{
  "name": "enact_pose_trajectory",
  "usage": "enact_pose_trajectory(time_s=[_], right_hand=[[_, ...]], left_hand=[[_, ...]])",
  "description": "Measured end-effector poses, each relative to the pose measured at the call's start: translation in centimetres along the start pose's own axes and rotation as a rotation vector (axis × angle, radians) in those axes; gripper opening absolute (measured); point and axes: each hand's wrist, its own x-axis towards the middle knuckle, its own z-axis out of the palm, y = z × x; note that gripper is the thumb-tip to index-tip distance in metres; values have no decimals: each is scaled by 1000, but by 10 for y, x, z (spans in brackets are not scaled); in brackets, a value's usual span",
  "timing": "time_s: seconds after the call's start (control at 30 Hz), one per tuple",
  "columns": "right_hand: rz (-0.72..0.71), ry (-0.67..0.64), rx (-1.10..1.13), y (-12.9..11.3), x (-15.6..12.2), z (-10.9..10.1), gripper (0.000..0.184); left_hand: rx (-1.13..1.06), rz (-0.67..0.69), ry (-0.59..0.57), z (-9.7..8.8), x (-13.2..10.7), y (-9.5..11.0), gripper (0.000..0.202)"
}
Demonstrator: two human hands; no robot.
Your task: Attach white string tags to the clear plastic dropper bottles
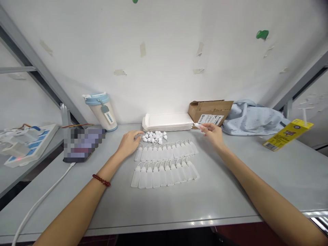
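The right hand (214,134) pinches a white piece (197,125); the left hand (128,143), grip unclear, flanks white caps (153,139) probably heaped for easy picking.

The small white piece (197,125) is partly covered by the fingertips of the right hand (213,134), so its full shape cannot be made out. Whether a cap is pinched by the left hand (130,142) cannot be told. In the heap of white caps (153,137), some are partly hidden by others. The phone (85,147) is largely blurred out by coarse squares. Fine print on the label (210,119) and on the yellow carton (287,135) is too small to be read. The left forearm (79,201) and the white cable (43,197) are cut off by the bottom edge, the upper green sticker (135,1) by the top edge.
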Motion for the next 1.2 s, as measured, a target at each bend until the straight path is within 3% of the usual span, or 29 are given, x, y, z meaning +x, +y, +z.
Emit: enact_pose_trajectory(time_s=[0.23,0.4,0.97,1.1,1.2], right_hand=[[-111,-55,-219,1,1,0,18],[-112,-101,-307,5,2,3,12],[-74,-26,-394,0,5,-4,21],[-122,-168,-367,-20,-2,-8,17],[-129,-431,-325,-40,-12,-11,11]], left_hand=[[-47,48,-63,5,-1,5,35],[-35,12,-51,9,0,3,34],[-6,-13,-34,14,0,-1,30],[-12,1,-29,15,0,-2,30],[-18,9,-26,14,0,-1,30]])
